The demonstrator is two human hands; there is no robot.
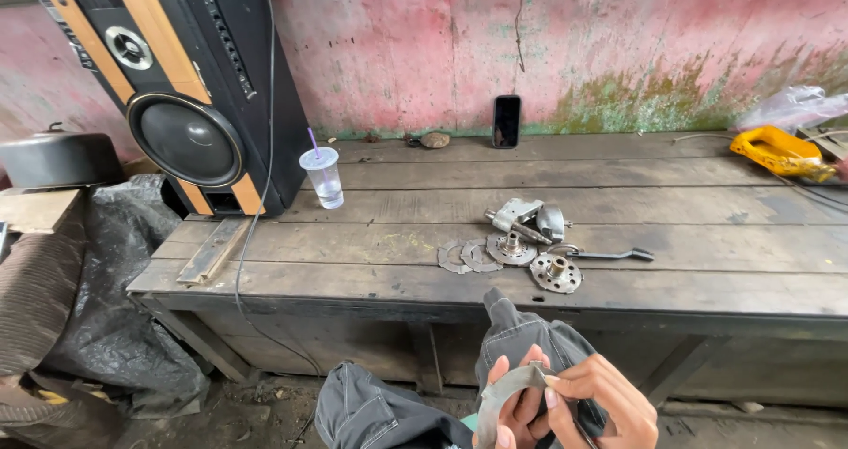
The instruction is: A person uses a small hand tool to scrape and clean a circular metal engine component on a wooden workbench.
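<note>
Low in the head view, my left hand point(514, 407) and my right hand point(601, 400) both grip a thin grey metal ring plate point(505, 392), held over my knees in dark grey trousers point(521, 336). Ahead on the wooden bench point(397, 272) lie several round metal clutch discs point(477, 256), a hub disc point(556, 272), a small metal lever housing point(523, 219) and a black-handled lever point(614, 255). Neither hand touches these bench parts.
A big black and orange loudspeaker point(185, 87) stands at the bench's left end, next to a clear plastic cup with a straw point(324, 177). A dark phone point(506, 120) leans on the pink wall. A yellow tool point(782, 153) lies far right. Black plastic sheeting point(115, 290) is piled at left.
</note>
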